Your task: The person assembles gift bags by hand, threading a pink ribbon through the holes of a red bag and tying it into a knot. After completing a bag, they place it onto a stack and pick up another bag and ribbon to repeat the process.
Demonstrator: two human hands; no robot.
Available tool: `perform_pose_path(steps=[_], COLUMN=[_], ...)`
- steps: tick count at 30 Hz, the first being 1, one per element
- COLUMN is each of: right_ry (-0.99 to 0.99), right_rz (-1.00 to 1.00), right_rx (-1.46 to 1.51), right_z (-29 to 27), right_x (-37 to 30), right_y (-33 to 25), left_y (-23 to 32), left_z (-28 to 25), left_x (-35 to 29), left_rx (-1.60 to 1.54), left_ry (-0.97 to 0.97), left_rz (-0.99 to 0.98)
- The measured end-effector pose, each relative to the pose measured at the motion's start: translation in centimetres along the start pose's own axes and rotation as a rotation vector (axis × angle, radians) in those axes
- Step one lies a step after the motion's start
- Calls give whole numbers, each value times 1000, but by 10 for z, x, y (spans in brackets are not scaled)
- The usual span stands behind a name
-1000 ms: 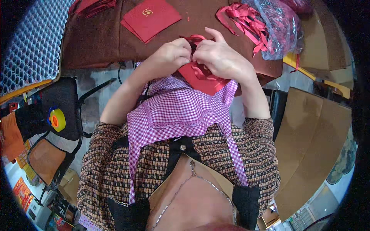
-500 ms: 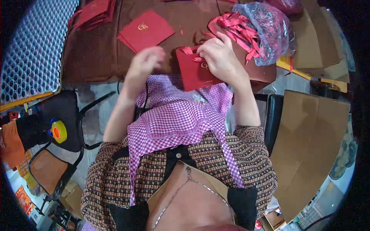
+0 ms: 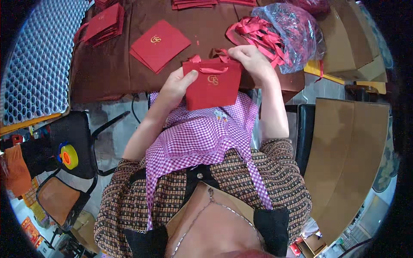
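Observation:
A small red paper bag (image 3: 213, 92) with a gold emblem is held between both hands at the table's near edge. A red ribbon loop lies across its front near the top. My left hand (image 3: 177, 86) grips its left edge, thumb on the front face. At its upper right corner, my right hand (image 3: 254, 62) pinches the bag or its ribbon; the fingertips are partly hidden. More ribbon pokes up behind the top edge. Just beyond the right hand lies a bundle of loose red ribbons (image 3: 258, 36), spilling from a clear plastic bag (image 3: 297, 38).
Flat red bags (image 3: 159, 45) lie on the brown-covered table (image 3: 103, 77), with another stack (image 3: 103, 26) at far left. A honeycomb-like blue-white sheet (image 3: 38, 56) stands left. Black chairs (image 3: 73, 133) are on the left; large cardboard (image 3: 344, 163) leans at right.
My left hand has come down and right onto the bag's left edge. The bag has moved slightly left and down and now faces me more squarely. The right hand has shifted toward its corner.

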State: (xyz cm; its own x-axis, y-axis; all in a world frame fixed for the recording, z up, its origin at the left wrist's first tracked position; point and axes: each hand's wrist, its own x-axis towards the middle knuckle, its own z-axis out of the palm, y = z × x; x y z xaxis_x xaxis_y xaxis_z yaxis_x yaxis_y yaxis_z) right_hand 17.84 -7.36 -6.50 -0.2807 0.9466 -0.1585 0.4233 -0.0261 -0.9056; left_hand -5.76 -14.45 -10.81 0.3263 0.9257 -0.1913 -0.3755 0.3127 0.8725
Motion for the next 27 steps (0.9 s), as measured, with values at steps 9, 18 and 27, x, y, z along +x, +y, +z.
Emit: perform_pose_path(steps=[9, 18, 27], right_ry=[172, 156, -15], right_rz=[-87, -62, -20], right_rx=[-47, -410, 86], right_z=[10, -12, 10], right_x=[18, 8, 7], right_y=[18, 18, 23], left_y=[5, 11, 14], left_z=[0, -2, 4], left_x=[-4, -11, -13], left_rx=[127, 284, 359], left_ry=[-85, -89, -120], left_rz=[-29, -18, -27])
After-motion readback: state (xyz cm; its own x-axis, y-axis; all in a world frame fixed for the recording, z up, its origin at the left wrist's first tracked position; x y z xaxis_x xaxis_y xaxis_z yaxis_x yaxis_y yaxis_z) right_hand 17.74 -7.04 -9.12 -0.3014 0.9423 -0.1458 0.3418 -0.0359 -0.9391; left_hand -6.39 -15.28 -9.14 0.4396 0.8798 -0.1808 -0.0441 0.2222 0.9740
